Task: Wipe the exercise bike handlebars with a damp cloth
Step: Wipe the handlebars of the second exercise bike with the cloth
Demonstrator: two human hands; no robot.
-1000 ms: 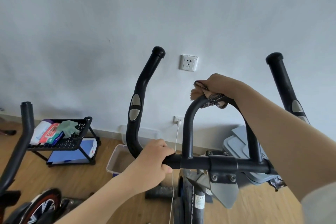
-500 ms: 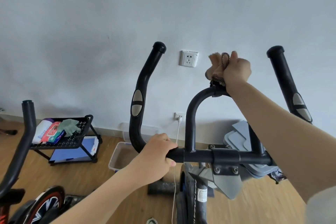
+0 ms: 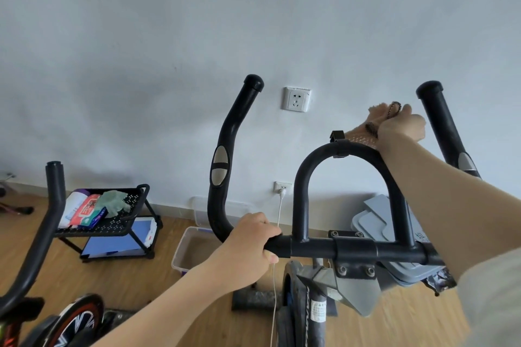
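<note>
The black exercise bike handlebars [image 3: 304,197] fill the middle of the view: a crossbar, an arched centre loop and two upright horns. My left hand [image 3: 248,245] grips the crossbar where the left horn [image 3: 225,155] curves up. My right hand [image 3: 400,127] holds a tan cloth [image 3: 377,118] with a dark edge, bunched in its fingers, at the top right of the loop, just right of a small black clip [image 3: 338,138]. The right horn [image 3: 439,121] rises just behind that hand.
A wall socket [image 3: 296,99] is behind the bars, and a lower socket [image 3: 282,187] has a white cable hanging down. On the left floor stands a black rack [image 3: 124,222] with wipe packs and a green cloth. A clear bin [image 3: 191,248] and grey lids [image 3: 375,220] lie beyond. A second bike [image 3: 48,228] is far left.
My right hand with the cloth has slid from the left top of the loop over to its right side, uncovering the clip. My left hand has kept its hold on the crossbar.
</note>
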